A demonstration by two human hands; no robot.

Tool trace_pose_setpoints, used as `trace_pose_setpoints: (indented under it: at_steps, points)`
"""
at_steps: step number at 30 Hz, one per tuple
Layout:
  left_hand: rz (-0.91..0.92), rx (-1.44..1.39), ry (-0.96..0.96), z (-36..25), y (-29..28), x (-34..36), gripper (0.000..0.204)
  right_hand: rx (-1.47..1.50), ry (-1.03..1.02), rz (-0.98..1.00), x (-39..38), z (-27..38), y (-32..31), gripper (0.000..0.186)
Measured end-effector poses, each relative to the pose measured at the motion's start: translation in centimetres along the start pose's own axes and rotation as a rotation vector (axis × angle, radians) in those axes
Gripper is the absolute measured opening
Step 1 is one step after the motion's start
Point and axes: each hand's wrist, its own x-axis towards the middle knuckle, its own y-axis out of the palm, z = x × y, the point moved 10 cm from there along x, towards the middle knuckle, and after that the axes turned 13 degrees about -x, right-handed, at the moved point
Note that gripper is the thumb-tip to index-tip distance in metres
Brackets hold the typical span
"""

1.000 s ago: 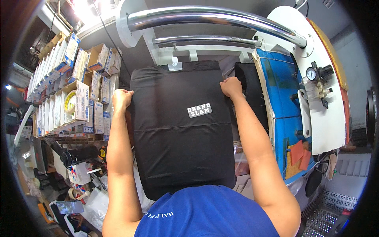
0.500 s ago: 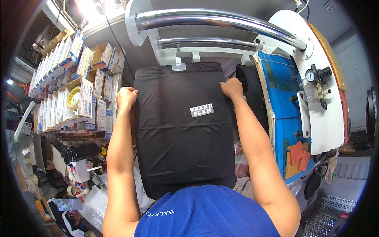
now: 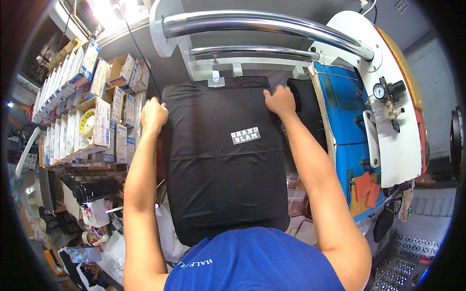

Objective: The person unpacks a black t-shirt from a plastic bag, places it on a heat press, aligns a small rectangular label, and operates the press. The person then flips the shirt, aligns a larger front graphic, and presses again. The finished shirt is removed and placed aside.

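A black T-shirt (image 3: 221,189) lies stretched over the flat rectangular bed of a press in front of me. A small label with white lettering on grey (image 3: 245,136) sits on its upper right part. At the shirt's left edge, near the top, is my left hand (image 3: 154,115), its fingers curled at the cloth. Across from it my right hand (image 3: 281,102) rests on the right edge, its thumb on the fabric and apart from the fingers. A clear tag (image 3: 216,82) shows at the shirt's neck.
Thick chrome tubes (image 3: 267,25) of the press span the far side. A pressure gauge (image 3: 379,90) is mounted right of a blue padded panel (image 3: 342,106). Stacked cardboard boxes (image 3: 103,121) fill the left, with a tape roll (image 3: 87,121). A plastic crate (image 3: 410,252) stands lower right.
Both hands have shifted slightly toward the far end along the shirt's edges. My right thumb and fingers have spread from a closed grip. The shirt and label look unchanged.
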Motion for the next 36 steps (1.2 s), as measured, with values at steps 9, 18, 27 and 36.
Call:
trace_pose_setpoints:
  at_steps: [9,18,27,36]
  points:
    - [0.108,0.078,0.426,-3.0,4.0,2.1,0.015,-0.156,-0.397,0.113,2.8,4.3,3.5,0.052]
    - [0.064,0.032,0.398,-2.7,3.3,1.9,0.025,-0.045,-0.335,0.062,2.6,3.7,2.0,0.048]
    - [-0.025,-0.538,-0.093,7.2,-5.9,-28.5,0.030,0.311,0.073,0.016,-27.5,-10.5,-1.9,0.038]
    - [0.059,-0.233,-0.363,7.9,-5.6,-38.9,0.019,0.157,0.231,0.232,-35.8,-12.7,-1.0,0.032]
